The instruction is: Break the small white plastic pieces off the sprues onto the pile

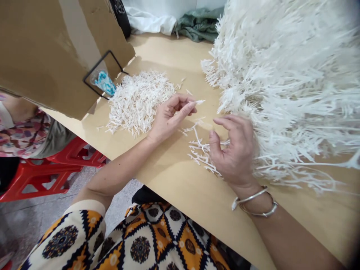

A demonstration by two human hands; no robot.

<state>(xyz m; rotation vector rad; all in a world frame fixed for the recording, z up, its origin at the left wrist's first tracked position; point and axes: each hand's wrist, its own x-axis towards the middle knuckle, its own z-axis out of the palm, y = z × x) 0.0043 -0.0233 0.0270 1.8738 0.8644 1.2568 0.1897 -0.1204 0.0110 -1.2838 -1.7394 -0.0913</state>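
Note:
Between thumb and fingers, my left hand [176,114] pinches a small white plastic piece [200,102] whose tip points right. Beside that hand, on the left, lies a loose heap of small white branched pieces [140,101]. My right hand [234,146] hovers a little to the right, thumb and index finger apart, with nothing visible in its grip. Under and beside it are white branching sprigs [201,150] on the table. A large pile of white stringy branched plastic [281,86] rises just past the right hand, partly hidden by it.
A cardboard box [50,48] stands at the left, with a black wire frame [108,52] and a blue-and-white plastic packet [105,83] against it. Dark green cloth [198,24] lies at the table's back. Another person sits left, near red stools [42,176].

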